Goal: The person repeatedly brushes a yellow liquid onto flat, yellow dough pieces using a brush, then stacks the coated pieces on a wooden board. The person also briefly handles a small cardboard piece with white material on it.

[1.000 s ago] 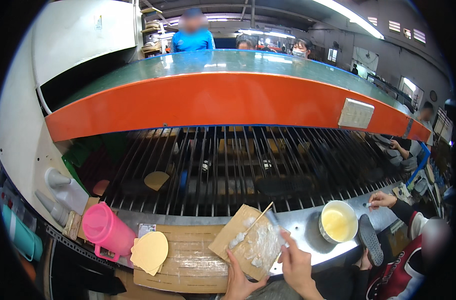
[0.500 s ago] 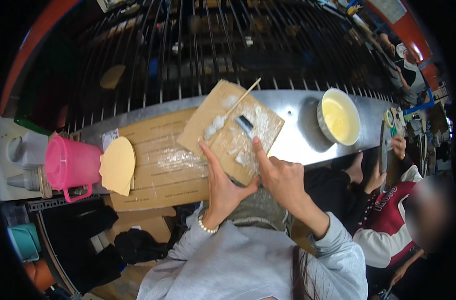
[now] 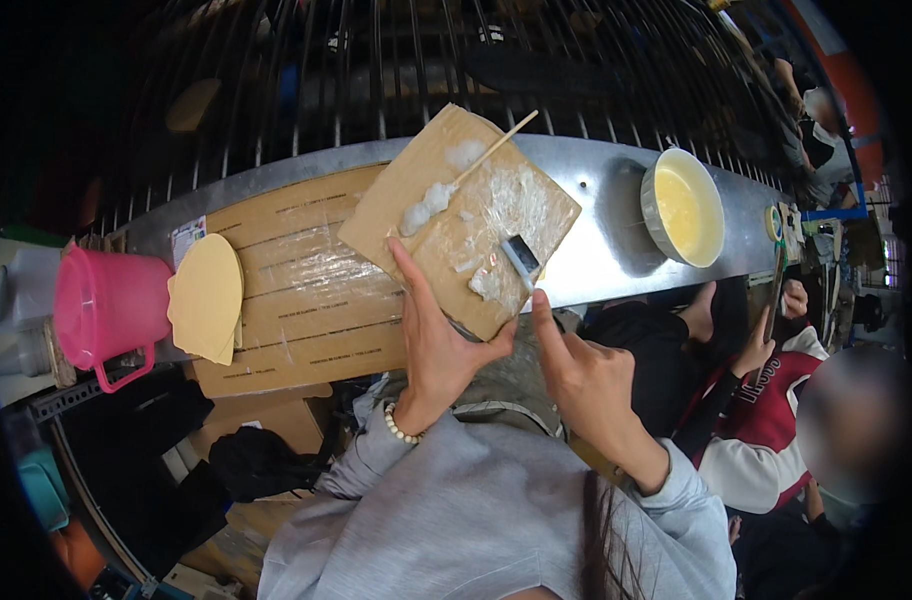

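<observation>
Head view: cardboard board (image 3: 466,215) in left grip (image 3: 438,340), right grip (image 3: 576,365) beside.

Steel bench (image 3: 616,215) — what sits on it

1 flat cardboard sheet (image 3: 296,300) lies across it, a pale yellow disc (image 3: 206,297) on the sheet's left end — a bowl of yellow liquid (image 3: 683,207) to the right.

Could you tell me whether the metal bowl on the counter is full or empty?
Filled: the metal bowl holds yellow liquid nearly up to its rim, sitting upright on the steel counter.
</observation>
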`<state>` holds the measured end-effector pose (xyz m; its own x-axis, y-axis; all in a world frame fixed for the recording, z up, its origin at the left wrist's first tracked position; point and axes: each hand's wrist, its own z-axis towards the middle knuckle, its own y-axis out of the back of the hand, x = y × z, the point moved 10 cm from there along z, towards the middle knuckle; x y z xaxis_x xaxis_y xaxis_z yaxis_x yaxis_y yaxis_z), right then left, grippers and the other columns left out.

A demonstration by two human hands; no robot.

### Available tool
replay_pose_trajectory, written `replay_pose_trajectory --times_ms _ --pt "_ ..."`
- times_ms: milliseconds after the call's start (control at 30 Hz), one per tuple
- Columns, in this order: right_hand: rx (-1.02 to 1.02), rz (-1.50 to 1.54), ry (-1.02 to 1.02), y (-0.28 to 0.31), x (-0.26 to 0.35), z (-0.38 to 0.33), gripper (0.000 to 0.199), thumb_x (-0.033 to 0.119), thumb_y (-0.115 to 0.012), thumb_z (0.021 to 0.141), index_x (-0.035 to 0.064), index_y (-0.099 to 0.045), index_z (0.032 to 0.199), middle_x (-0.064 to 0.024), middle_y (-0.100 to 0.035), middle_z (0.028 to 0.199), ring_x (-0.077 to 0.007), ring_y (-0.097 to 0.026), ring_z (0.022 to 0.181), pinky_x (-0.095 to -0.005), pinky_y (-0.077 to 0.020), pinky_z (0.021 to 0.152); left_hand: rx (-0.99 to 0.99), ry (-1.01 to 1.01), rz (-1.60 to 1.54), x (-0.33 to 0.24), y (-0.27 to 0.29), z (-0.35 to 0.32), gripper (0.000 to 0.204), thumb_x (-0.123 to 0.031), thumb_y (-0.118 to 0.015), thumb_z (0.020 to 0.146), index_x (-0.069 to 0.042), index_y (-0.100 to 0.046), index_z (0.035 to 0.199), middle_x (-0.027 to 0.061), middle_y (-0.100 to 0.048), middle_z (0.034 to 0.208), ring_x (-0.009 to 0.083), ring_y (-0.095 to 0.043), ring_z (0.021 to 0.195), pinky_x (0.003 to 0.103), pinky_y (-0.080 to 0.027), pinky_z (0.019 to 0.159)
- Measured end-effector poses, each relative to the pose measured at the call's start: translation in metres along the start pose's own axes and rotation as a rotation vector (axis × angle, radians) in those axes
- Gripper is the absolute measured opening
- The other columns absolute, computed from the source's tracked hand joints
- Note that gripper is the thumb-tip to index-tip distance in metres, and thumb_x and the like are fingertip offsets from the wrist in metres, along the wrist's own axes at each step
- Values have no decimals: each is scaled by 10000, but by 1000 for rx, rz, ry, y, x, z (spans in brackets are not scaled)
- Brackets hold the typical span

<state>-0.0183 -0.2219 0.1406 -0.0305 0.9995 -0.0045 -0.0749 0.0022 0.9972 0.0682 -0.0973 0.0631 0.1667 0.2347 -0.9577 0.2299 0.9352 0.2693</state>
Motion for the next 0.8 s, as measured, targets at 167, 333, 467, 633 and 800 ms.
replay_pose_trajectory --times_ms 167,333,467,633,800 --pt "62 53 19 30 -17 2 584 60 -719 847 144 -662 1422 -12 -529 554 -180 -534 413 -364 -416 428 12 1 -32 1 2 -1 1490 -199 -951 659 72 160 1614 384 -430 1442 496 -498 1315 478 -413 1116" --pt "166 -291 83 62 -28 38 565 75 -679 827 244 -713 1366 -14 -612 783 -196 -635 717 -370 -496 732 33 -39 31 -6 4 0 1478 -231 -949 681 90 158 1607 392 -429 1447 498 -498 1314 475 -409 1119" --pt "-187 -364 322 84 4 69 285 117 -671 807 131 -766 1075 -24 -570 894 -172 -602 935 -350 -438 921 25 -104 74 -11 5 1 1474 -244 -950 687 102 153 1603 395 -434 1448 494 -503 1310 467 -412 1115" --pt "-268 -672 734 68 48 67 67 130 -682 691 84 -705 735 -1 -550 862 -165 -587 969 -330 -417 1030 42 -88 95 -16 3 1 1463 -240 -947 694 101 147 1603 390 -437 1449 498 -501 1315 459 -416 1114" --pt "-168 -456 763 83 27 79 116 124 -725 691 105 -755 802 -2 -620 879 -179 -626 945 -346 -414 1064 82 -77 12 -11 3 5 1467 -238 -947 694 78 152 1613 394 -416 1475 493 -478 1351 460 -398 1139"
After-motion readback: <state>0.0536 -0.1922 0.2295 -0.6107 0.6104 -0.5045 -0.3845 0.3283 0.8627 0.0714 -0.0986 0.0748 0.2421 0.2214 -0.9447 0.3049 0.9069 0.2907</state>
